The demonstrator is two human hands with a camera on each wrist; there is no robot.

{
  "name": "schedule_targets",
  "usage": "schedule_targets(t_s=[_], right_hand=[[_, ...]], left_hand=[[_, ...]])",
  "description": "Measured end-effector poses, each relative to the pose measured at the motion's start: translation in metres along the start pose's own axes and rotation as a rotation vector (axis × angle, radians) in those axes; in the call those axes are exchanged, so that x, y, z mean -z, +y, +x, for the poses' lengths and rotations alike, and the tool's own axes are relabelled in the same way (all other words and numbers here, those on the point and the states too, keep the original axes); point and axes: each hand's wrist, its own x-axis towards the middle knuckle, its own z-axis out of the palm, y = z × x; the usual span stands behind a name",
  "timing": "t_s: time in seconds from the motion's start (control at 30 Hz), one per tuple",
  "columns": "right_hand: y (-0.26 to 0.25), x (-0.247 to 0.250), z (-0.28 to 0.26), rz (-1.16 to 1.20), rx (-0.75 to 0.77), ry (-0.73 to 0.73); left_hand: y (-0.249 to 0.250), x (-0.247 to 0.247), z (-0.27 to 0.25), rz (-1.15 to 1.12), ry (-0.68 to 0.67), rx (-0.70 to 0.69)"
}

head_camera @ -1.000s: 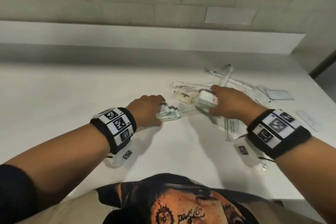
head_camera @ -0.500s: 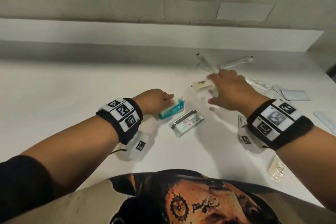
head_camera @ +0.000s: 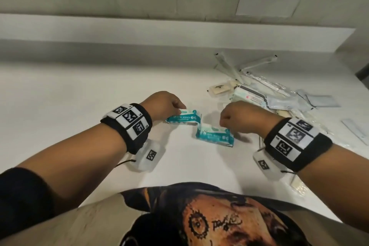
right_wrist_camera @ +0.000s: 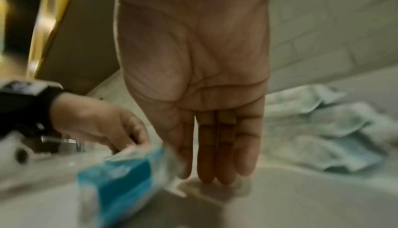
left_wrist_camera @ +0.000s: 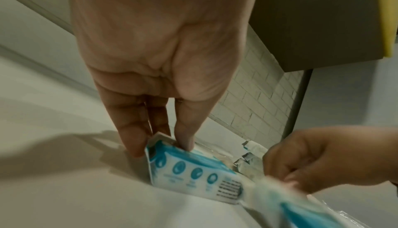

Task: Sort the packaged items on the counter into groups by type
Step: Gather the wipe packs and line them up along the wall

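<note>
Wipes first: I see two teal packs on the white counter [head_camera: 79,90], lying almost end to end near the middle. My left hand [head_camera: 162,106] pinches the left end of the farther pack [head_camera: 184,119]; in the left wrist view the thumb and fingers [left_wrist_camera: 131,139] are fairly straight but close on the pack's [left_wrist_camera: 193,168] edge seal. My right hand [head_camera: 242,118] is at the right end of the nearer pack [head_camera: 214,136]. From the head view its knuckles look bent over the pack, while the right wrist view shows long, nearly straight fingers [right_wrist_camera: 226,146] pointing down just beside the blurred pack [right_wrist_camera: 120,185]. I cannot tell whether that hand truly grips the pack or only touches it.

Behind and to the right of my right hand sits the unsorted pile [head_camera: 259,94]: long clear sleeves, a beige sachet, a bigger white pack and flat white packets, overlapping one another. A few flat packets lie apart near the counter's right edge.
</note>
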Motion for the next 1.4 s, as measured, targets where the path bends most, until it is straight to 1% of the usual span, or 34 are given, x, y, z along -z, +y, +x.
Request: schedule_targets(t_s=[0.07,0.1,0.17,0.2,0.23,0.27,0.3,0.33,0.37,0.43,0.53,0.57,0.63,0.67,0.7,0.73,0.8,0.83,0.87,0.9,0.93,1.0,1.03,1.1,1.13,1.17,1.2,1.23,1.27,1.33,1.4], right_hand=[[0.009,-0.001,0.002,0.003,-0.061,0.083],[0.012,-0.002,0.002,0.05,-0.069,0.11],[0.011,-0.004,-0.007,0.182,-0.04,0.099],[0.007,-0.006,-0.011,0.207,-0.012,0.062],[0.002,-0.01,-0.015,0.169,0.024,0.025],[-0.002,-0.015,-0.018,0.081,0.035,0.0],[-0.004,-0.018,-0.019,0.002,0.027,0.007],[-0.004,-0.016,-0.019,-0.033,-0.007,0.022],[-0.003,-0.009,-0.018,-0.021,-0.035,0.046],[-0.001,0.009,-0.015,0.055,-0.067,0.11],[-0.014,0.02,-0.002,0.066,-0.016,0.219],[-0.022,0.017,0.003,0.043,0.014,0.218],[-0.034,0.004,0.013,0.0,0.061,0.135],[-0.035,-0.002,0.018,-0.006,0.067,0.089],[-0.032,-0.003,0.02,0.018,0.063,0.083],[-0.028,0.0,0.018,0.071,0.052,0.114],[-0.015,0.014,0.011,0.114,0.027,0.301],[-0.006,0.02,0.007,0.068,-0.008,0.41],[0.003,0.024,0.004,-0.004,-0.062,0.482],[0.013,0.026,0.003,-0.072,-0.127,0.488],[0.021,0.025,0.003,-0.113,-0.189,0.42],[0.033,0.02,0.005,-0.149,-0.249,0.264],[0.037,0.017,0.006,-0.165,-0.248,0.257],[0.039,0.022,0.004,-0.138,-0.2,0.365],[0.035,0.029,0.001,-0.061,-0.17,0.419],[0.028,0.037,-0.001,0.064,-0.135,0.445],[0.02,0.043,-0.001,0.206,-0.102,0.41],[0.01,0.048,0.001,0.323,-0.059,0.333],[0.001,0.05,0.007,0.386,-0.017,0.238],[-0.016,0.047,0.023,0.412,0.04,0.069],[-0.026,0.04,0.043,0.374,0.042,0.002]], left_hand=[[0.0,-0.001,-0.001,-0.019,0.026,0.013],[0.0,-0.001,-0.002,-0.024,0.045,0.021],[0.0,-0.001,-0.003,-0.026,0.066,0.039],[0.001,-0.001,-0.004,-0.026,0.068,0.044],[0.001,-0.001,-0.005,-0.03,0.067,0.047],[0.002,-0.001,-0.007,-0.038,0.061,0.047],[0.003,-0.001,-0.009,-0.045,0.049,0.045],[0.003,-0.002,-0.01,-0.047,0.035,0.044],[0.004,-0.004,-0.012,-0.045,0.027,0.044],[0.004,-0.01,-0.017,-0.07,0.041,0.041],[0.007,-0.021,-0.025,-0.131,0.078,0.055],[0.009,-0.024,-0.027,-0.123,0.088,0.055],[0.014,-0.027,-0.03,-0.083,0.104,0.055],[0.015,-0.027,-0.031,-0.06,0.104,0.058],[0.016,-0.026,-0.031,-0.039,0.097,0.056],[0.016,-0.024,-0.03,-0.026,0.083,0.048],[0.018,-0.019,-0.028,-0.032,0.061,0.026],[0.019,-0.017,-0.026,-0.034,0.054,0.012],[0.02,-0.015,-0.024,-0.025,0.047,-0.003],[0.022,-0.014,-0.021,-0.008,0.033,-0.017],[0.023,-0.014,-0.018,0.008,0.01,-0.029],[0.023,-0.015,-0.013,0.001,-0.041,-0.044],[0.023,-0.015,-0.012,-0.014,-0.056,-0.046],[0.022,-0.016,-0.01,-0.044,-0.065,-0.046],[0.021,-0.015,-0.009,-0.052,-0.064,-0.044],[0.019,-0.015,-0.009,-0.067,-0.06,-0.036],[0.017,-0.015,-0.009,-0.093,-0.054,-0.021],[0.016,-0.014,-0.008,-0.123,-0.042,-0.006],[0.015,-0.014,-0.008,-0.145,-0.029,0.008],[0.013,-0.014,-0.008,-0.157,-0.008,0.032],[0.012,-0.013,-0.007,-0.146,-0.008,0.062]])
